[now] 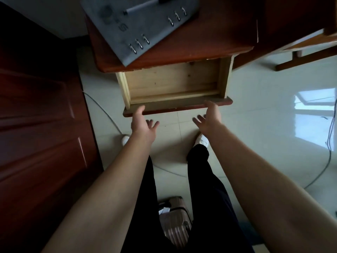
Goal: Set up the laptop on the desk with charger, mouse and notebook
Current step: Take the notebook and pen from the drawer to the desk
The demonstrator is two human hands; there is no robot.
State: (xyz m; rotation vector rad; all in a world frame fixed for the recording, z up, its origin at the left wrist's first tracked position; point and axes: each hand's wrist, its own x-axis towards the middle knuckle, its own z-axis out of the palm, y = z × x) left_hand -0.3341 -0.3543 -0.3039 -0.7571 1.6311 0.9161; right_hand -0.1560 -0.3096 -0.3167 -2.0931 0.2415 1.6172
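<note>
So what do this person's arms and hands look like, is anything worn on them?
Both arms are bare as far as the view shows: no sleeves and no gloves. The left hand and right hand carry no ring that shows, and neither wrist has a watch or band. Lower down, the person wears black trousers and white shoes.

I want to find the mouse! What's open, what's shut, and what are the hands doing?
Drawer: pulled open, nothing visible inside.
Ring-bound notebook: closed, flat on the desk.
Pen: lying on the notebook.
Left hand: open, thumb on drawer front.
Right hand: open, thumb on drawer front.
</note>
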